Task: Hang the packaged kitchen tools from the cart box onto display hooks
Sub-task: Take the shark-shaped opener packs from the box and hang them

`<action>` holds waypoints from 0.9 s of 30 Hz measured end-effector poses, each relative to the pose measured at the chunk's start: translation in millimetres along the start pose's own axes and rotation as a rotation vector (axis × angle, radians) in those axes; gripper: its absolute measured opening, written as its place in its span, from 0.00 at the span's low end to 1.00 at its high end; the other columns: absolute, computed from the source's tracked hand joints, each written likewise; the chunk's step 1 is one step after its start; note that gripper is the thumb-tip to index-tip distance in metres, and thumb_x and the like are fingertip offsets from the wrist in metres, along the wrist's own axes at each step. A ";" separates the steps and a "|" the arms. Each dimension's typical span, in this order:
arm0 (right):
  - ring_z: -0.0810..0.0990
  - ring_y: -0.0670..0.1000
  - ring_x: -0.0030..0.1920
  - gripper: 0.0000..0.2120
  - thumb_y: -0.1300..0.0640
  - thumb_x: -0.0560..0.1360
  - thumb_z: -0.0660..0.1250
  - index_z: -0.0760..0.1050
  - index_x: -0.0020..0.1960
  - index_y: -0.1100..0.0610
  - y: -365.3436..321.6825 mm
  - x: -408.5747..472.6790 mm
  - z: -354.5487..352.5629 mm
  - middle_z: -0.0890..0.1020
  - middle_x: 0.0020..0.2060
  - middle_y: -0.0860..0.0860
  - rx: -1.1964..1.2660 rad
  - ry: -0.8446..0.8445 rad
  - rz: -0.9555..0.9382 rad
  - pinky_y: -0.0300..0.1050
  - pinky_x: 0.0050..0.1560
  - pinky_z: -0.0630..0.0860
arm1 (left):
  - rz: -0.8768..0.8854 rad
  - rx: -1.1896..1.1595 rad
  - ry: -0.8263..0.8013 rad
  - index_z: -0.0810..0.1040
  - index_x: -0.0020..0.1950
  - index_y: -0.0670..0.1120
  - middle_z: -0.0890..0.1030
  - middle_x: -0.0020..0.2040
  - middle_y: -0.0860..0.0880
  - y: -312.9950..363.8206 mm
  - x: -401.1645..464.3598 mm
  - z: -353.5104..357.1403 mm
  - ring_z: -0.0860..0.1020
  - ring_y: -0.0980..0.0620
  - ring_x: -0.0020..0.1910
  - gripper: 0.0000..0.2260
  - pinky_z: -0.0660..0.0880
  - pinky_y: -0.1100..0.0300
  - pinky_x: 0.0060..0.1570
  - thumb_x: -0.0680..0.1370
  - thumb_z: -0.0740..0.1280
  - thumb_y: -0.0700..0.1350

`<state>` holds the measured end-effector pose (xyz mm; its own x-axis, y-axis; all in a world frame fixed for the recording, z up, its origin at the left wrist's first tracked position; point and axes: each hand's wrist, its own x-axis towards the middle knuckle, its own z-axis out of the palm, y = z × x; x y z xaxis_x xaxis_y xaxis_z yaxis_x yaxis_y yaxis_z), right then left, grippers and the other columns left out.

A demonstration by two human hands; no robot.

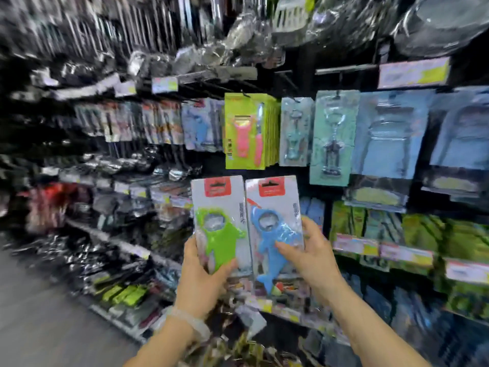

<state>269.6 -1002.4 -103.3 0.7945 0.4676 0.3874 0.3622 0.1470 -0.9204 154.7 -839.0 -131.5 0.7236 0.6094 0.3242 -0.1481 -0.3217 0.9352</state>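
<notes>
I hold two white carded packages side by side in front of the display wall. My left hand (202,276) grips the lower part of the package with a green shark-shaped opener (221,226). My right hand (309,252) grips the package with a blue shark-shaped opener (272,229), thumb across its front. Both cards have red tops with hang holes. Above them a stack of yellow-green packages with pink tools (248,131) hangs on a hook. A row of similar blue shark packages (201,123) hangs to its left. The cart box is barely seen at the bottom edge.
The wall is dense with hanging goods: corkscrew packs (330,136) and blue blister packs (389,133) to the right, wrapped utensils upper left, green packs (423,234) lower right. Price-label rails (412,72) run along the shelves. Grey aisle floor (39,313) lies to the left.
</notes>
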 end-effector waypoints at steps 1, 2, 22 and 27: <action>0.80 0.44 0.50 0.21 0.67 0.70 0.71 0.70 0.54 0.46 2.9 15.1 17.7 0.79 0.52 0.45 0.010 -0.016 -0.012 0.33 0.46 0.78 | 0.010 0.013 0.028 0.63 0.69 0.46 0.75 0.63 0.49 -3.9 13.4 -15.1 0.77 0.49 0.60 0.34 0.76 0.53 0.55 0.67 0.75 0.46; 0.80 0.41 0.49 0.21 0.67 0.70 0.71 0.70 0.54 0.46 7.2 31.1 34.7 0.79 0.52 0.45 0.026 -0.029 -0.030 0.33 0.47 0.77 | 0.017 0.032 0.050 0.63 0.69 0.46 0.75 0.64 0.48 -8.8 28.5 -29.6 0.77 0.49 0.60 0.36 0.77 0.53 0.56 0.66 0.75 0.48; 0.80 0.49 0.54 0.22 0.66 0.71 0.70 0.68 0.60 0.50 31.7 306.8 248.6 0.79 0.56 0.51 0.098 -0.057 -0.108 0.30 0.42 0.78 | 0.078 -0.061 0.183 0.63 0.68 0.51 0.74 0.65 0.50 -65.5 319.1 -181.8 0.73 0.47 0.64 0.38 0.72 0.45 0.63 0.63 0.76 0.53; 0.80 0.46 0.50 0.20 0.65 0.72 0.70 0.68 0.55 0.47 47.2 339.5 284.1 0.79 0.54 0.52 0.046 0.054 -0.105 0.31 0.39 0.78 | 0.075 -0.101 0.120 0.63 0.67 0.49 0.73 0.64 0.50 -88.3 376.9 -213.4 0.72 0.49 0.64 0.31 0.71 0.50 0.62 0.69 0.75 0.43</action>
<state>417.9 -589.0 -30.2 0.7788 0.4006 0.4827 0.4230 0.2327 -0.8757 296.6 -426.2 -61.4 0.6228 0.6708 0.4028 -0.2703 -0.2987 0.9153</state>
